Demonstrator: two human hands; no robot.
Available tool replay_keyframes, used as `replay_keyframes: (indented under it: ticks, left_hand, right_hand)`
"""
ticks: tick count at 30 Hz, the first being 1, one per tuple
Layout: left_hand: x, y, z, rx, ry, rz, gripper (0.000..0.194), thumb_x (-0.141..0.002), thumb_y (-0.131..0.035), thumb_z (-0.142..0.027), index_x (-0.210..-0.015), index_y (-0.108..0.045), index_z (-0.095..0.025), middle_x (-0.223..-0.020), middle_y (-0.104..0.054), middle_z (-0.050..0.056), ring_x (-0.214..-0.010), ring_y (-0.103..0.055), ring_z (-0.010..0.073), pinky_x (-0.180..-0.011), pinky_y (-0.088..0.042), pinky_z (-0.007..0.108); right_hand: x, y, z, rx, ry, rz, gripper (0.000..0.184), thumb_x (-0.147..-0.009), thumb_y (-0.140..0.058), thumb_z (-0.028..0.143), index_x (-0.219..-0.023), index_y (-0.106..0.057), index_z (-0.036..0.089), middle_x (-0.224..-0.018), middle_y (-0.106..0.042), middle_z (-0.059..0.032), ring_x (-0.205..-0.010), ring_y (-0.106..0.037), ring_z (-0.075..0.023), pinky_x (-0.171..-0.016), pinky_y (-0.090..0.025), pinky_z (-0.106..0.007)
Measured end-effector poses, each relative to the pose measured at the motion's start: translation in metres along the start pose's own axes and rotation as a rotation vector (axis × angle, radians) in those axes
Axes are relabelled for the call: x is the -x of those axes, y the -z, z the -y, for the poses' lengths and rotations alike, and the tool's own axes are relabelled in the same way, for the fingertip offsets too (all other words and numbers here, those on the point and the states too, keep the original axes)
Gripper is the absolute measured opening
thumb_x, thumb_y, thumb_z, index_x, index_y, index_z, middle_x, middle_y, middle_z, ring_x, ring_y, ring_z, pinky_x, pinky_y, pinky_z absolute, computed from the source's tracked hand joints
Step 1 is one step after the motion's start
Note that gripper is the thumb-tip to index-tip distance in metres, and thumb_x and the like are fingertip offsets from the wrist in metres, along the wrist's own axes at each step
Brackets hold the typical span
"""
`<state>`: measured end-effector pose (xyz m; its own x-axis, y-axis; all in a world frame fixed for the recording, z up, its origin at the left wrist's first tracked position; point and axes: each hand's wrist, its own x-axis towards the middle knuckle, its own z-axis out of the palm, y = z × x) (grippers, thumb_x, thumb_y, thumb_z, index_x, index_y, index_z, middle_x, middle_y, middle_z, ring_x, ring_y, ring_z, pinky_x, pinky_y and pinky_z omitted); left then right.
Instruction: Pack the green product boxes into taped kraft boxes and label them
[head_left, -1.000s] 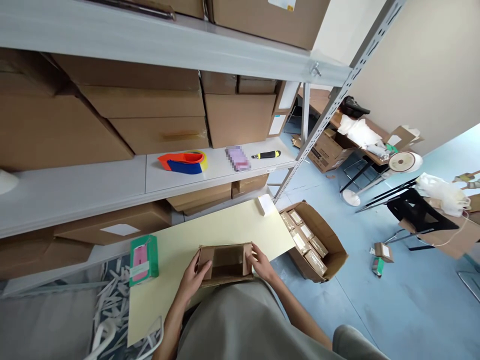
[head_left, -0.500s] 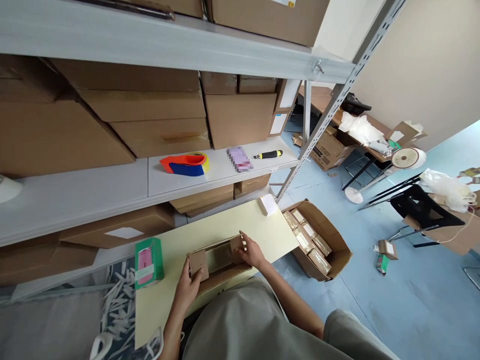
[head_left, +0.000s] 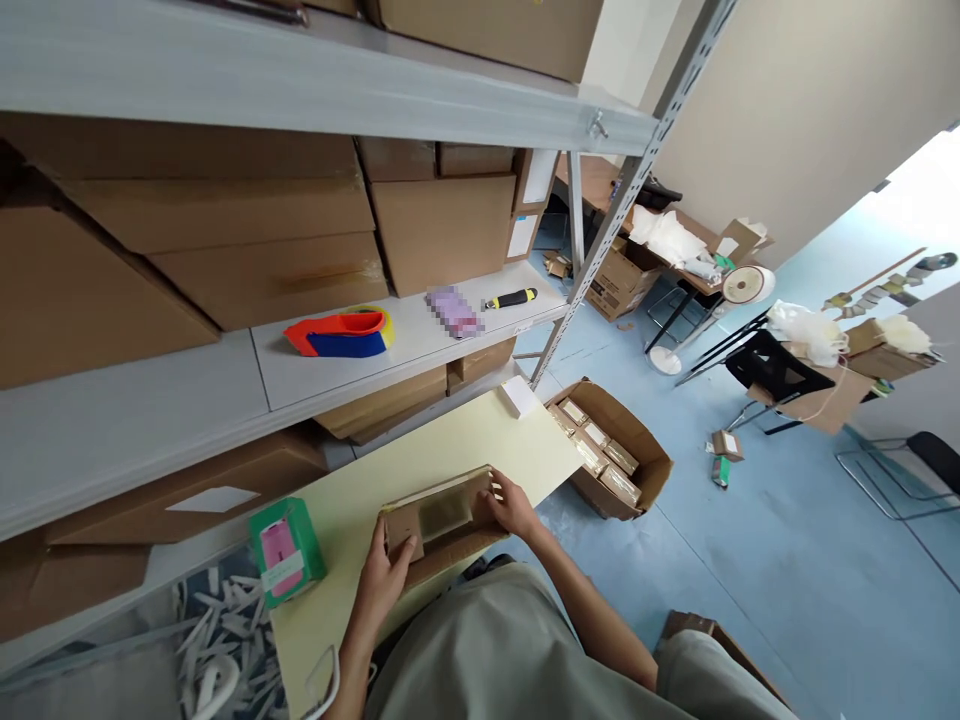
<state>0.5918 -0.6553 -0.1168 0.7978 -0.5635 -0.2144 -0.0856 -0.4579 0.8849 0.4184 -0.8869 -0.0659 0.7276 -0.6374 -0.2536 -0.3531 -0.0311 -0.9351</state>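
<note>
Cartons [head_left: 442,235] on metal shelving [head_left: 330,90] show a storeroom.

Left grip [head_left: 384,580] and right grip [head_left: 516,507], bare hands, hold opposite ends of open carton [head_left: 444,512] by worktop's [head_left: 510,440] near edge. Green box [head_left: 289,552] to its left; cutter [head_left: 514,298] on shelf [head_left: 411,328].

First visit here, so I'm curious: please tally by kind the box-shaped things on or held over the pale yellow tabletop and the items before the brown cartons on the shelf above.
Open brown cardboard box: 1
Green box with pink panel: 1
Small white rectangular block: 1
Red, blue and yellow tape dispenser: 1
Black-and-yellow utility knife: 1
Blurred purple item: 1
Total: 6
</note>
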Motion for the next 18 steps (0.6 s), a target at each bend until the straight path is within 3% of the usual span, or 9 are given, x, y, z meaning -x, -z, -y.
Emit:
replay_keyframes:
  ticks: [4,8,13,18]
  left_hand:
    - [-0.003,0.010,-0.026,0.089,0.003,0.057,0.075,-0.091,-0.067,-0.051,-0.157,-0.048,-0.021,-0.154,-0.066,0.021,-0.147,-0.064,0.0367,-0.125,-0.052,0.055]
    - [-0.010,0.006,-0.053,0.156,-0.078,0.172,0.063,-0.090,-0.067,-0.051,-0.143,-0.054,-0.020,-0.144,-0.070,0.022,-0.137,-0.070,0.0371,-0.117,-0.058,0.055]
    - [-0.007,-0.024,-0.090,0.139,-0.248,0.353,0.057,-0.091,-0.069,-0.047,-0.139,-0.061,-0.019,-0.143,-0.070,0.020,-0.140,-0.067,0.0354,-0.123,-0.052,0.055]
    - [0.017,-0.063,-0.128,0.120,-0.366,0.563,0.062,-0.090,-0.068,-0.046,-0.143,-0.065,-0.015,-0.144,-0.066,0.022,-0.138,-0.066,0.0370,-0.123,-0.053,0.056]
  right_hand:
    - [0.027,-0.003,0.007,-0.091,-0.024,-0.126,0.059,-0.094,-0.070,0.042,-0.150,-0.064,0.027,-0.143,-0.076,-0.0130,-0.125,-0.078,-0.0325,-0.109,-0.064,-0.054]
    - [0.068,0.001,0.008,-0.164,-0.024,-0.350,0.051,-0.090,-0.076,0.046,-0.137,-0.069,0.027,-0.139,-0.077,-0.0140,-0.121,-0.079,-0.0337,-0.105,-0.066,-0.053]
    - [0.134,0.017,0.000,-0.236,-0.051,-0.586,0.052,-0.087,-0.077,0.050,-0.132,-0.068,0.026,-0.135,-0.076,-0.0136,-0.118,-0.080,-0.0332,-0.101,-0.067,-0.050]
    - [0.207,0.036,-0.003,-0.240,-0.074,-0.812,0.051,-0.087,-0.077,0.049,-0.132,-0.069,0.025,-0.134,-0.075,-0.0144,-0.117,-0.080,-0.0335,-0.102,-0.066,-0.051]
